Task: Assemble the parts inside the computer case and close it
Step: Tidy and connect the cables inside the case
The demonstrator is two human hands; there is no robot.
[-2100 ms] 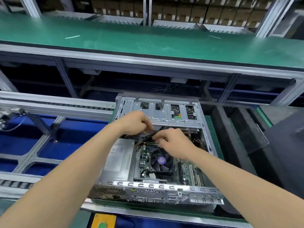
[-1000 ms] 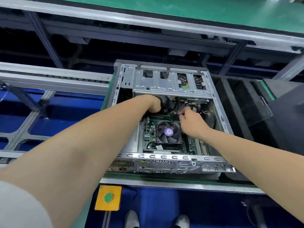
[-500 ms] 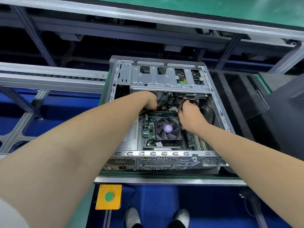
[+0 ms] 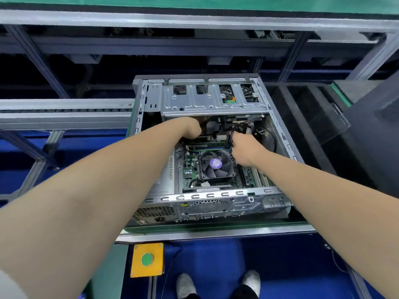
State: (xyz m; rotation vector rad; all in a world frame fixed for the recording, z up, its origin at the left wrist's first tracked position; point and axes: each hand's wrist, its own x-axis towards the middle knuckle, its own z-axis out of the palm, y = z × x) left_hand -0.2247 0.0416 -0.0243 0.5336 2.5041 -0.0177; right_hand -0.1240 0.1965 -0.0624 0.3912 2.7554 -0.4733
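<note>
computer case (image 4: 216,196) open around fan (image 4: 216,164) | right hand (image 4: 245,147) just beyond fan, grip pinching cable bundle (image 4: 232,134) | left hand (image 4: 193,128) beyond fan, grip hidden, cannot tell | risk: slack cable drooping into fan blades

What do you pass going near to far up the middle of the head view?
Order: yellow button box → case rear panel → CPU fan → drive cage → far frame rail. Left out: left hand and right hand, which grips a cable bundle; both overlap fan and cage.
</note>
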